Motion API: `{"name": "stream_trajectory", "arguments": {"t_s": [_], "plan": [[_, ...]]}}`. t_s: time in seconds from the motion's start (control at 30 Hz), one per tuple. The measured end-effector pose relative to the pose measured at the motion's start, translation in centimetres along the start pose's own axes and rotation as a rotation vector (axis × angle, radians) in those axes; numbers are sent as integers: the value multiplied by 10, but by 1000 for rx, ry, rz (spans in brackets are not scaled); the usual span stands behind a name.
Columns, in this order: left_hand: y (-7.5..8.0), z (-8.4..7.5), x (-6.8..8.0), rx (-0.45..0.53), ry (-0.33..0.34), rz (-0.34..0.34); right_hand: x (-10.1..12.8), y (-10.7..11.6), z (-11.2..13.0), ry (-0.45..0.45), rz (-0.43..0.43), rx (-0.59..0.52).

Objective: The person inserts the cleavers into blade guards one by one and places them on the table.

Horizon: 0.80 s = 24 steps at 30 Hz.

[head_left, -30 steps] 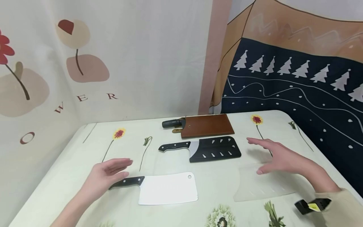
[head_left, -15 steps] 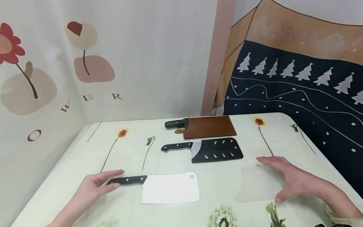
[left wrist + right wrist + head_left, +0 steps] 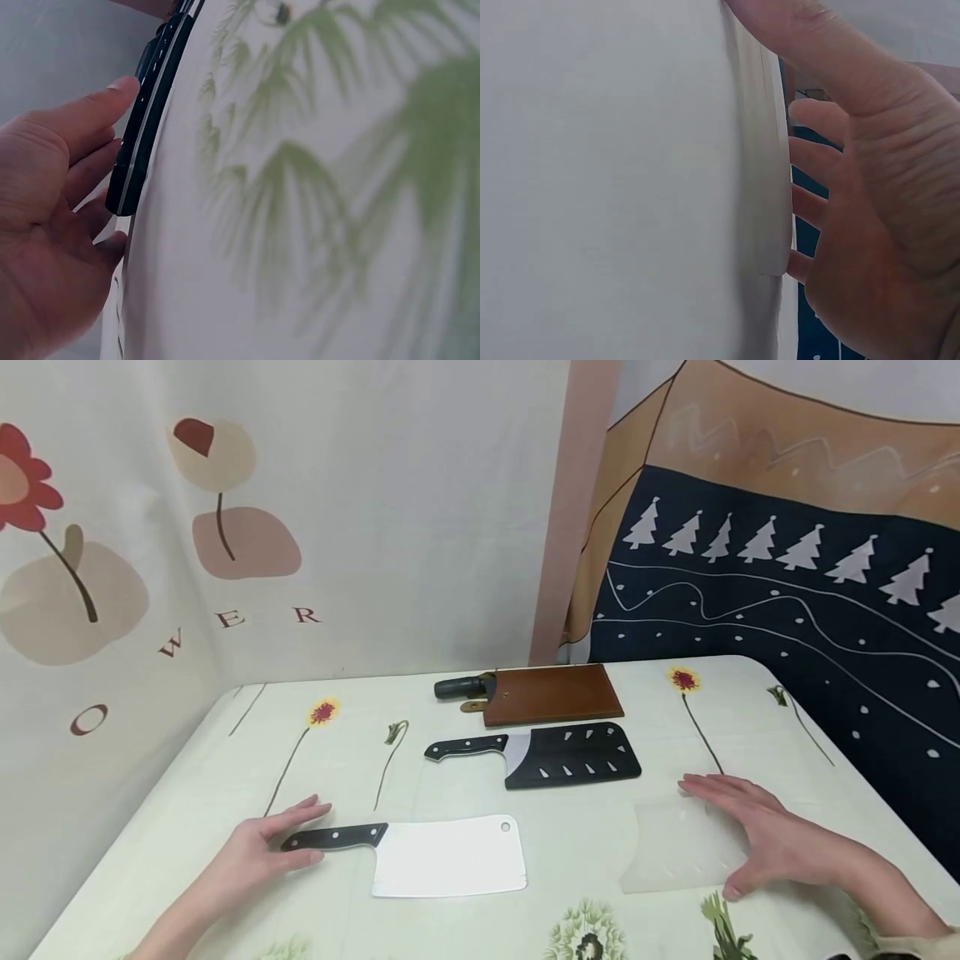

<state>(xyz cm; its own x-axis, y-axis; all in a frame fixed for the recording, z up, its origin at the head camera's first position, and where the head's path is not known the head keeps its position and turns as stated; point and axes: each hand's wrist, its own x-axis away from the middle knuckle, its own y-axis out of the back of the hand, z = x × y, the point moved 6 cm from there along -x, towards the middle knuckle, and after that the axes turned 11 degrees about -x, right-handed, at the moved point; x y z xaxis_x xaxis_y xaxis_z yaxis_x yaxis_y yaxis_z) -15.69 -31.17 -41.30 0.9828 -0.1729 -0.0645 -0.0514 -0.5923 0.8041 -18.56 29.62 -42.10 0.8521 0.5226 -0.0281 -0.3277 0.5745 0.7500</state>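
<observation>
Cleaver (image 3: 427, 856) with bare white blade and black handle (image 3: 335, 837) lying flat on tabletop (image 3: 570, 852), handle end between thumb and fingers (image 3: 307, 810) of left hand (image 3: 258, 853); fingers loosely spread on either side of handle, touching it but not wrapped round it. In left wrist view, same handle (image 3: 146, 112) running past fingertips (image 3: 120, 88), palm (image 3: 37, 225) open beside it

Right hand (image 3: 757, 835) laid flat, fingers straight and slightly apart, pressing on translucent blade guard (image 3: 675, 852) that lies on tabletop just to the right of cleaver blade. In right wrist view, edge of guard (image 3: 769, 187) seen against fingers (image 3: 817, 120), thumb stretched along its top

Beyond left fingers, farther back on tabletop, second cleaver (image 3: 465, 747) with black handle, its blade inside black slotted sheath (image 3: 577, 754). Behind that, third knife with dark handle (image 3: 459, 687) tucked in brown leather sheath (image 3: 551, 693). Both well apart from either hand

Tabletop covered in pale cloth printed with flowers and green leaves; curtain with flower pattern (image 3: 225, 527) behind left hand, dark hanging with white trees (image 3: 787, 593) behind right hand
</observation>
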Motion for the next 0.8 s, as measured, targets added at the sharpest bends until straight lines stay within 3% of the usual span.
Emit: {"name": "stream_trajectory", "arguments": {"t_s": [0.3, 0.8], "plan": [[-3, 1, -6, -55, 0, 80, -4, -6, -1, 15, 6, 24], [-6, -3, -9, -67, -66, 49, 0, 0, -3, 14, 46, -85]]}}
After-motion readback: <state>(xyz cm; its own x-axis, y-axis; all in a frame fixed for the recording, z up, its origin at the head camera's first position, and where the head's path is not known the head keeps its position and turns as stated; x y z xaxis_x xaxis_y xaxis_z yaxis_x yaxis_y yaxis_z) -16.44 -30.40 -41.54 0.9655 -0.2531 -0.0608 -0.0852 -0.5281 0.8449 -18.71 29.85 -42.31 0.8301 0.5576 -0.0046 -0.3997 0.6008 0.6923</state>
